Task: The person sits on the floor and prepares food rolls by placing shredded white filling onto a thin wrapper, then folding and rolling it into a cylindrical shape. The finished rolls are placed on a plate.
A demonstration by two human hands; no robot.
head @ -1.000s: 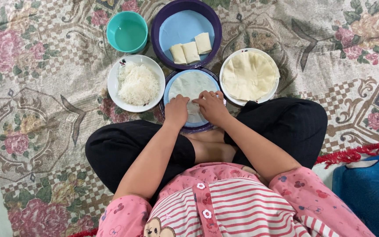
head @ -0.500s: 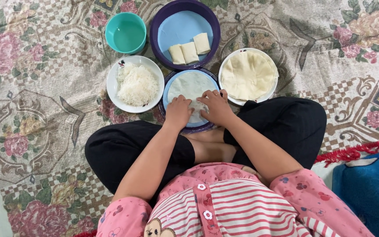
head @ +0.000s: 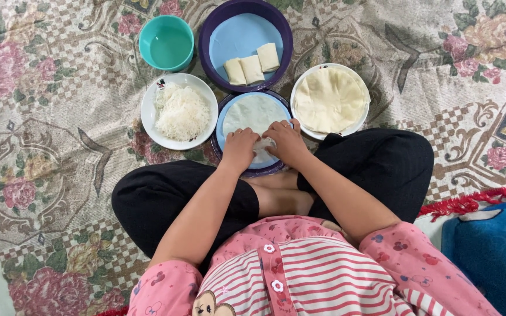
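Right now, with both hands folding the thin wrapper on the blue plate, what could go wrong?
1. The wrapper looks very thin; the left hand and right hand press close together, so it may tear.
2. The blue plate sits against the person's legs, so a knee shift could tip it.
3. The teal cup holds liquid and could spill onto the rug.

A teal cup (head: 166,42), a white plate of shredded filling (head: 179,111) and a blue cushion (head: 499,251) rest on the floral carpet (head: 42,117).

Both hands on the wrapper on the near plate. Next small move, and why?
Probably roll the folded near edge forward. Left hand and right hand pinch the wrapper at its near edge, and most of the sheet ahead lies flat and unrolled.
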